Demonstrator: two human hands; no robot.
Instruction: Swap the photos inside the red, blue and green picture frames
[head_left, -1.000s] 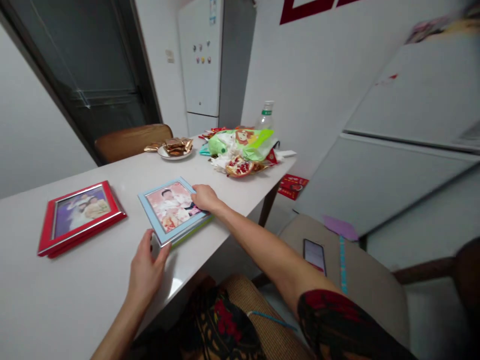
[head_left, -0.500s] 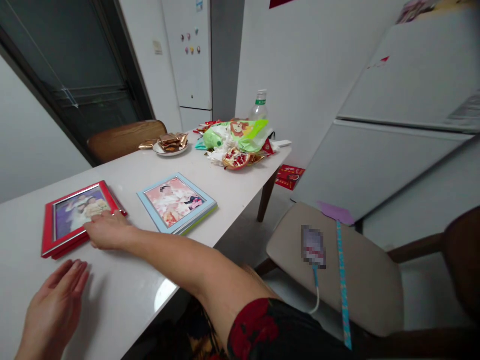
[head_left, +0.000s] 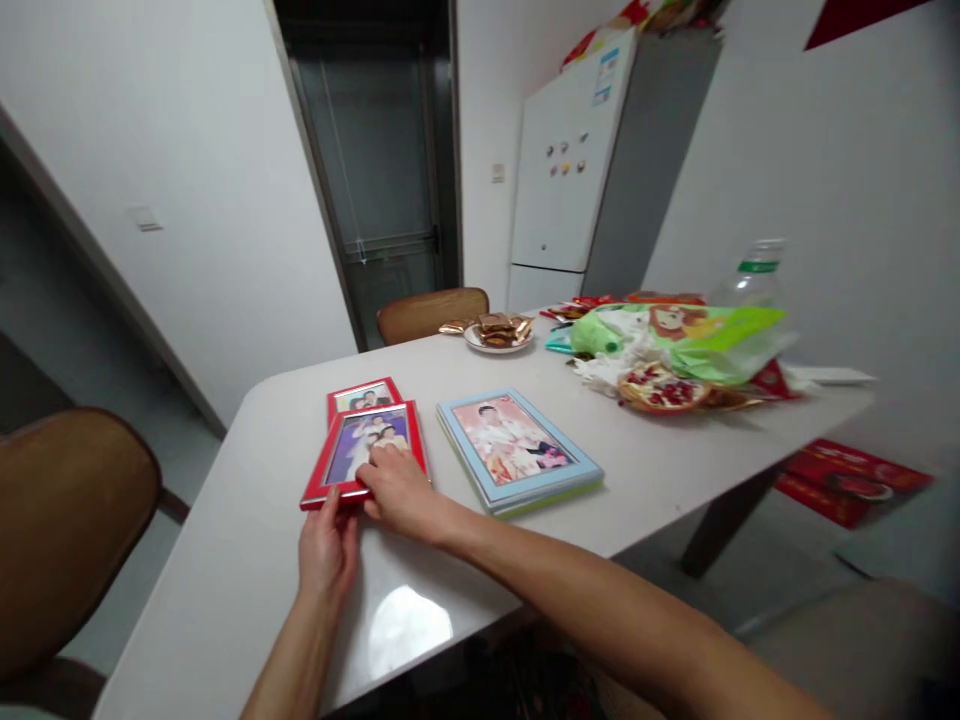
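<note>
A red photo frame (head_left: 322,482) lies partly over another red frame (head_left: 334,407) on the white table (head_left: 255,480). My left hand (head_left: 328,545) grips the near edge of the upper frame, its fingers partly hidden beneath it. Across that frame's near right part rests my right hand (head_left: 397,487), fingers bent over the picture and the edge. To the right lies a light blue photo frame (head_left: 517,445) on top of something with a green edge; neither hand touches it.
Behind the frames is a plate (head_left: 499,347) of wrapped snacks. A green bag (head_left: 675,335), an open pomegranate (head_left: 664,388) and a clear bottle (head_left: 754,280) stand at the right. Wooden chairs (head_left: 75,540) are at the left and behind the table.
The view has swung left. My left hand has moved from beside the red frame onto its near edge. A second red frame now shows behind the upper one.
</note>
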